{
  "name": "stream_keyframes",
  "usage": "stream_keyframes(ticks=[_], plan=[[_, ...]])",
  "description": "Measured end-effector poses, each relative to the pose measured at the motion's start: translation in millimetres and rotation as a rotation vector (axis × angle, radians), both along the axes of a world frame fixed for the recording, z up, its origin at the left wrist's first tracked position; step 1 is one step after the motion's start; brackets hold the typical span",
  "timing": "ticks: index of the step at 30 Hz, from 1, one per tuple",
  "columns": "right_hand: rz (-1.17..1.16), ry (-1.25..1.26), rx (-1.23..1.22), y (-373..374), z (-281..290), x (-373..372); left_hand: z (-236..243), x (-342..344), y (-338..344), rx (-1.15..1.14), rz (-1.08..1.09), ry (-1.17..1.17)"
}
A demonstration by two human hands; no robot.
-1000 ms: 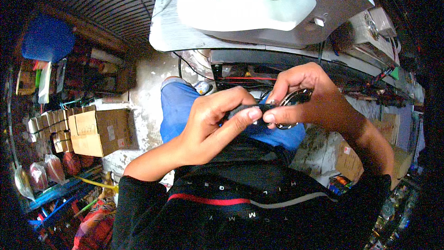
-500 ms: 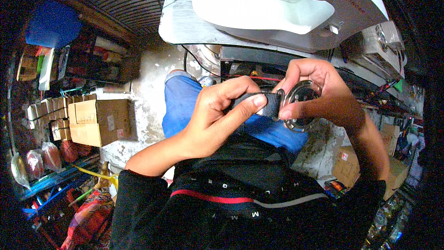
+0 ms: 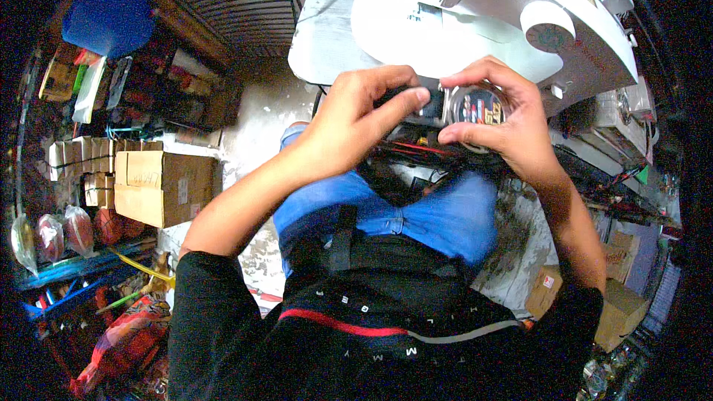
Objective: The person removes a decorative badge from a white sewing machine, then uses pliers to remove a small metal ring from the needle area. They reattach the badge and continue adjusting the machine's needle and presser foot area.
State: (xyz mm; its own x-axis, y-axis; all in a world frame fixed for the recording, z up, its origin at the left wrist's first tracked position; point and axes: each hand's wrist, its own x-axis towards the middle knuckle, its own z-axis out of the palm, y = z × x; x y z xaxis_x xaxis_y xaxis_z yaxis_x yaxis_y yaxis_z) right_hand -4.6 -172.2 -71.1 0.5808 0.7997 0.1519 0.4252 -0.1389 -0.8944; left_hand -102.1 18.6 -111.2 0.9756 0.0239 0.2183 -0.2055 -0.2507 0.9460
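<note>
My left hand (image 3: pixel 356 122) grips a black strap (image 3: pixel 431 108) between thumb and curled fingers. My right hand (image 3: pixel 512 122) holds a round, clear-rimmed piece (image 3: pixel 479 110) with a coloured design on its face, joined to the strap's right end; thumb below, fingers over the top. Both hands are raised just in front of a white sewing machine (image 3: pixel 594 59) on a pale table (image 3: pixel 319 44). Beneath them are my legs in blue jeans (image 3: pixel 453 215); part of the strap is hidden by my left hand.
Left are a cardboard box (image 3: pixel 145 189), stacked small cartons (image 3: pixel 65 160), bagged balls (image 3: pixel 78 230), a blue plastic item (image 3: pixel 104 15) and a wire rack (image 3: pixel 215 7). Right are more cartons (image 3: pixel 624 312), a grey boxy object (image 3: pixel 616 130) and cables.
Both hands have moved up and away from my lap toward the sewing machine. The round piece has turned so its coloured face shows. The whole view has also shifted somewhat.
</note>
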Motion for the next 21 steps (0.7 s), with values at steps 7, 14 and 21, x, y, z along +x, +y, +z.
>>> stream_keyframes(ticks=[7, 14, 21], plan=[[-0.148, -0.581, -0.016, 23.1, -34.8, 46.1, -6.2, 64.4, 41.3, 0.4, 0.026, -0.075], [-0.152, -0.806, -0.105, 33.5, -64.2, 73.0, -8.3, 102.5, 64.3, 0.926, 0.217, -0.033], [-0.145, -0.467, -0.139, 30.7, -65.0, 73.7, -29.1, 120.9, 79.2, 0.888, 0.208, -0.23]])
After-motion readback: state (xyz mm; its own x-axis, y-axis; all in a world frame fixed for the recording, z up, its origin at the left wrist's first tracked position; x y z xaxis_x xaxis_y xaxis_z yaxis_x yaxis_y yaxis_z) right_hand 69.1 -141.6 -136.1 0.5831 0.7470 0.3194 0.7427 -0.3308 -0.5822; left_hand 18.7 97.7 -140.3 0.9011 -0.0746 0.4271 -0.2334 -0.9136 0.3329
